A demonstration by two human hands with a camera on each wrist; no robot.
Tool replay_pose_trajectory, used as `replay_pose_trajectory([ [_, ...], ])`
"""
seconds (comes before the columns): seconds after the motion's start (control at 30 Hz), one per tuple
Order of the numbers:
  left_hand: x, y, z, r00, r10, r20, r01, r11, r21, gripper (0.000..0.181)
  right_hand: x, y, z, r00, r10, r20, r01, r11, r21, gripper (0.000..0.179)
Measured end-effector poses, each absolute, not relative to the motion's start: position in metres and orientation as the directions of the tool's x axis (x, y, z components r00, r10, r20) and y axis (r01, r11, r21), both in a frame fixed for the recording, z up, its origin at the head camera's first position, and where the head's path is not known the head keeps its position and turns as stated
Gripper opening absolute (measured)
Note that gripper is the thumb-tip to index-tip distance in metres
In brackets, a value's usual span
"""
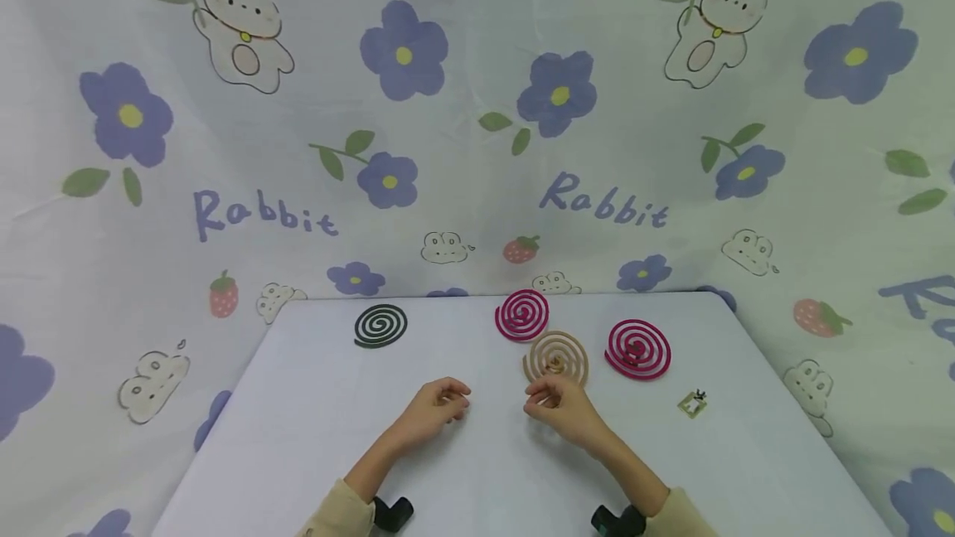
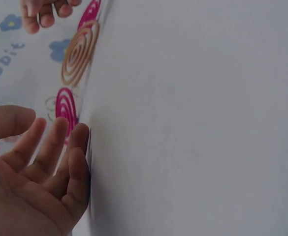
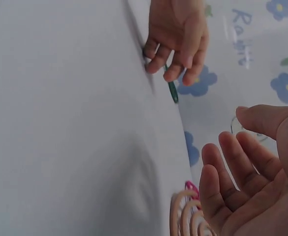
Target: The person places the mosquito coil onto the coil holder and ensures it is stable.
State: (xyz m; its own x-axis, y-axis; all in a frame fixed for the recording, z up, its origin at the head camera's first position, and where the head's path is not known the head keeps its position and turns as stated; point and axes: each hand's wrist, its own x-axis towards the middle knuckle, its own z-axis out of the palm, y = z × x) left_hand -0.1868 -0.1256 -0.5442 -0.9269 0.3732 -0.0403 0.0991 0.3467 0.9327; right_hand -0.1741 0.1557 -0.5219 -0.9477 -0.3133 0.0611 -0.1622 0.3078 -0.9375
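Both hands are bare of any object, their fingers loosely bent and slightly parted, with thumbs held away from the fingertips in the wrist views. The left hand (image 1: 436, 406) is just below the centre of the head frame, over the white table (image 1: 298, 429); whether its lower edge touches the surface I cannot tell. The right hand (image 1: 567, 410) sits to its right, palm turned inward, its fingers overlapping the lower edge of the tan coil (image 1: 555, 365) in the head view; the left wrist view shows a gap between them. That coil lies right of centre, a magenta coil (image 1: 522, 316) just above and left of it, a second magenta coil (image 1: 637, 350) to its right. A dark green coil (image 1: 381, 326) lies left of centre, and a small gold-edged piece (image 1: 692, 404) at lower right.
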Motion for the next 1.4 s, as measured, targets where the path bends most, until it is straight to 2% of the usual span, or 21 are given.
replay_pose_trajectory([
  [0.23, -0.194, -0.167, -0.546, -0.961, 0.276, -0.025, 0.127, 0.516, 0.847, 0.019, -0.168, 0.126, -0.505, -0.921, -0.384, 0.066, -0.186, 0.286, -0.940, 0.014],
  [0.43, -0.205, -0.199, -0.543, -0.982, 0.187, -0.024, 0.093, 0.587, 0.804, 0.016, -0.176, 0.106, -0.520, -0.905, -0.421, 0.061, -0.198, 0.291, -0.936, 0.017],
  [0.63, -0.221, -0.227, -0.540, -0.993, 0.117, -0.013, 0.061, 0.608, 0.792, 0.016, -0.181, 0.088, -0.534, -0.876, -0.478, 0.056, -0.196, 0.248, -0.949, 0.022],
  [0.83, -0.234, -0.247, -0.540, -0.997, 0.069, 0.023, 0.062, 0.658, 0.750, 0.015, -0.182, 0.072, -0.541, -0.861, -0.507, 0.041, -0.199, 0.263, -0.944, 0.020],
  [1.13, -0.255, -0.265, -0.540, -0.990, 0.006, 0.141, 0.103, 0.714, 0.693, 0.017, -0.186, 0.055, -0.545, -0.862, -0.507, 0.023, -0.168, 0.242, -0.955, 0.019],
  [1.4, -0.270, -0.274, -0.541, -0.983, -0.040, 0.178, 0.094, 0.724, 0.683, 0.019, -0.186, 0.044, -0.547, -0.866, -0.500, -0.004, -0.136, 0.244, -0.960, 0.018],
])
